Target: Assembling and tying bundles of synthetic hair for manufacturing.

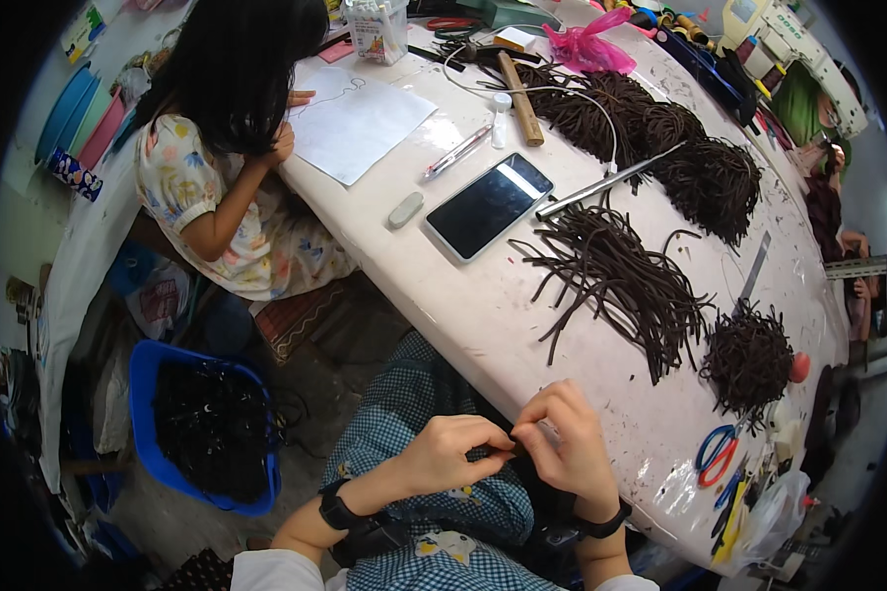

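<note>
My left hand (455, 457) and my right hand (567, 443) meet over my lap at the table's near edge. Both are closed in a pinch, fingertips almost touching. Between them is a small dark piece (518, 449), mostly hidden, whose kind I cannot make out. Beyond my hands, a loose heap of dark brown cords (621, 281) lies spread on the white table (443, 305). To the right sits a rounder bundle of the same cords (749, 357). Scissors (719, 456) with red and blue handles lie right of my right hand.
A phone (491, 205), a metal rod (611, 180), a wooden stick (520, 98) and more cord bundles (705, 187) lie farther back. Another person (227, 148) sits at left by a paper sheet (360, 123). On the floor stands a blue basket (143, 414) of dark scraps.
</note>
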A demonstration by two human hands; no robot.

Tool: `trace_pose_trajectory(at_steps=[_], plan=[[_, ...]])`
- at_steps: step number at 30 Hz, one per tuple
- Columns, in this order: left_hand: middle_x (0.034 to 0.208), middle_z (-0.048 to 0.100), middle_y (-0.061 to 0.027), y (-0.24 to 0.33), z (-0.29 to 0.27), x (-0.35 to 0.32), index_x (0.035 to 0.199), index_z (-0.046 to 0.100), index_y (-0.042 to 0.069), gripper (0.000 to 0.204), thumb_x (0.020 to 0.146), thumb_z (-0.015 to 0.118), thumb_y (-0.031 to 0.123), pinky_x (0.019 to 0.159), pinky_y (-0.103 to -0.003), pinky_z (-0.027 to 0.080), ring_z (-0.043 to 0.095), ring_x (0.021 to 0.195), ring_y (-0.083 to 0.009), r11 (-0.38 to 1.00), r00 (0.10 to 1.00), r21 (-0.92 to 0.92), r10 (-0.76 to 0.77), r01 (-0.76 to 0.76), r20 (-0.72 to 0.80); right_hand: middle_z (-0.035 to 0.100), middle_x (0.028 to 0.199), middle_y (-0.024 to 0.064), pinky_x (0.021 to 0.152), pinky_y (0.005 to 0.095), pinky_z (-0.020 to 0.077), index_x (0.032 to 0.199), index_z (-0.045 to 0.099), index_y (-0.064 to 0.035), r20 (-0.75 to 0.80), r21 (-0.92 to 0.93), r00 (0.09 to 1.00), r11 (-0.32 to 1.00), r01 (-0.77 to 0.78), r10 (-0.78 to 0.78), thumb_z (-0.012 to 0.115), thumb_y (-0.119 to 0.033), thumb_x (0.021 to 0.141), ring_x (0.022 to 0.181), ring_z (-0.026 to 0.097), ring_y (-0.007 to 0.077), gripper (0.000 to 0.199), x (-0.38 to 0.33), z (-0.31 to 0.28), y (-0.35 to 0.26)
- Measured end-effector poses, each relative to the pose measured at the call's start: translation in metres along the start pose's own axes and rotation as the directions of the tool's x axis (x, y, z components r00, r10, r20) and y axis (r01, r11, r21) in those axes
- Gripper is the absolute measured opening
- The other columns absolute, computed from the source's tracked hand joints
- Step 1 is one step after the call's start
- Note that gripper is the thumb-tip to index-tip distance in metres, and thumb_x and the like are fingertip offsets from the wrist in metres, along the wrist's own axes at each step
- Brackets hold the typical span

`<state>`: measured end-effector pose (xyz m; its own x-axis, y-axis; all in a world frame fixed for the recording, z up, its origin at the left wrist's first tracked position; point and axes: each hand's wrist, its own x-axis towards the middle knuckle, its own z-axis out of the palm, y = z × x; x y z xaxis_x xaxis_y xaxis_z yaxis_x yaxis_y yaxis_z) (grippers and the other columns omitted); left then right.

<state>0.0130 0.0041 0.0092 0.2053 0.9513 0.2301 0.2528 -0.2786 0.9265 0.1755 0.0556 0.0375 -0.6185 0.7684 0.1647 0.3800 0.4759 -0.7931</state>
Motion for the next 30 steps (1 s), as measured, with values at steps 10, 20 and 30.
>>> trace_pose_trajectory(at_steps=[10,20,30], plan=[[0.083,0.059,-0.0074,0.002,0.01,-0.003,0.082,0.059,-0.003,0.013,0.07,0.063,-0.004,0.068,-0.022,0.049,0.059,0.076,-0.0125,0.726,0.901,-0.593,-0.434,0.348,-0.003,0.056,0.079,0.0033,0.063,0.022,0.0414,0.094,0.051,0.0013,-0.29,0.613,0.876,0.778,-0.138,0.384,0.059,-0.003,0.075,0.069,0.051,0.0091,0.021,-0.028,0.029,0.002],[0.088,0.057,-0.0059,-0.002,0.001,0.002,0.089,0.057,-0.003,0.012,0.078,0.057,0.001,0.072,-0.021,0.046,0.056,0.078,-0.0107,0.555,0.901,-0.74,-0.403,0.38,0.16,0.059,0.077,0.0063,0.059,0.0192,0.0428,0.086,0.057,0.0025,-0.28,0.661,0.842,0.728,-0.18,0.462,0.061,0.005,0.072,0.069,0.056,0.0089,0.015,-0.036,0.039,-0.003],[0.072,0.06,-0.0052,0.0,0.01,0.005,0.084,0.058,-0.002,0.015,0.081,0.058,0.013,0.06,-0.019,0.046,0.056,0.065,-0.008,0.626,0.848,-0.638,-0.524,0.449,0.082,0.052,0.07,0.005,0.054,0.0191,0.0379,0.089,0.062,0.0008,-0.286,0.479,0.879,0.851,-0.215,0.382,0.06,0.006,0.07,0.062,0.049,0.0092,0.019,-0.039,0.036,-0.004]])
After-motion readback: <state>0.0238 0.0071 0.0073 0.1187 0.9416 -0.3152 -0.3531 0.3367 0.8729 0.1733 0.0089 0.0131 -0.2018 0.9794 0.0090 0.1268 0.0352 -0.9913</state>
